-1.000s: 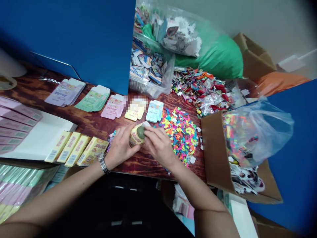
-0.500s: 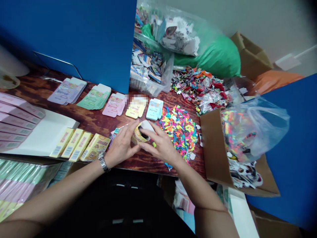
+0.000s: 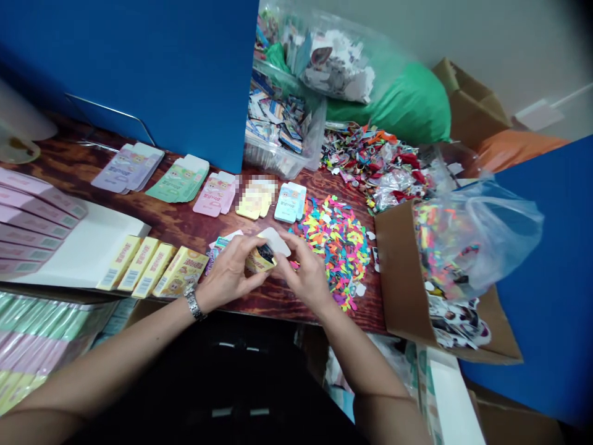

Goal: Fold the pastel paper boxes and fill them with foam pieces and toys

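A small yellow carton is held just above the table's front part, its top open and its white flap raised. Dark contents show inside its mouth. My left hand wraps round the carton from the left, thumb in front and fingers behind. At the carton's right edge, my right hand pinches near the flap, thumb and forefinger on either side. Partly covered by my left hand lie some colourful printed packets. Several closed yellow cartons stand in a row to the left.
Flat stacks in purple, green, pink, yellow and blue line the table. Right of my hands spreads a pile of bright small pieces, bordered by a cardboard box. Blue panels stand behind and at right.
My right hand has drawn slightly right and its fingers have come off the carton's mouth to the flap. The flap and dark contents show more clearly.
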{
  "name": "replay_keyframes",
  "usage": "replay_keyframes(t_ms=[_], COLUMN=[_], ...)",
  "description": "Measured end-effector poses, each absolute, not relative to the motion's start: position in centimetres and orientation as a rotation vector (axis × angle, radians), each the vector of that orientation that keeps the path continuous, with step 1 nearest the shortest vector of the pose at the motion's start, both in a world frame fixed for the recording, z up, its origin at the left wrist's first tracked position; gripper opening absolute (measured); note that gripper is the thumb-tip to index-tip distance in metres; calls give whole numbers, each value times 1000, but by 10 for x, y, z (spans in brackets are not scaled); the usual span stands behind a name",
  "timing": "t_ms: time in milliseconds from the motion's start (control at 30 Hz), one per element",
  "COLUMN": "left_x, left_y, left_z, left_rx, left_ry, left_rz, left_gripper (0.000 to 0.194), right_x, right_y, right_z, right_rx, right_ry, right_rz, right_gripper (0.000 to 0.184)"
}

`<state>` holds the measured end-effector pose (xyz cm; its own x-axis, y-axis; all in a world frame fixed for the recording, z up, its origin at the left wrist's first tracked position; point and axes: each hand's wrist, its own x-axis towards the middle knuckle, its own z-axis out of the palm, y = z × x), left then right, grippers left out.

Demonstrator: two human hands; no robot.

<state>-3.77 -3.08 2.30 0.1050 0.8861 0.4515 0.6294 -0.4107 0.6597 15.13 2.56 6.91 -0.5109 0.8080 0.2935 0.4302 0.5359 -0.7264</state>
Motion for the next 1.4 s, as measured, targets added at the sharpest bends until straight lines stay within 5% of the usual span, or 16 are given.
replay_keyframes(t_ms=[233, 400, 733, 1067, 1267, 1400], left_x=[-34, -30, -31, -33, -58, -79], left_y=[-35, -36, -38, -50, -89, -107], left_z=[26, 27, 28, 33, 49, 53], left_rx=[2107, 2063, 2330, 2217, 2262, 2333], left_ry=[1591, 1674, 1945, 1911, 1932, 2085], left_rz=[1192, 1096, 812, 725, 452, 314], left_gripper=[86, 86, 100, 95, 59, 49], right_x=[142, 137, 130, 123, 112, 93], right_y=[20, 23, 5, -11, -11, 10], right_z=[69, 74, 63, 24, 6, 1], right_rx=[-948, -1031, -923, -956, -841, -726], right_ry=[-2016, -1952, -2072, -1947, -1903, -2174], right_rz=[848, 1040, 655, 757, 1292, 1201], right_gripper=[20, 16, 27, 37, 34, 32])
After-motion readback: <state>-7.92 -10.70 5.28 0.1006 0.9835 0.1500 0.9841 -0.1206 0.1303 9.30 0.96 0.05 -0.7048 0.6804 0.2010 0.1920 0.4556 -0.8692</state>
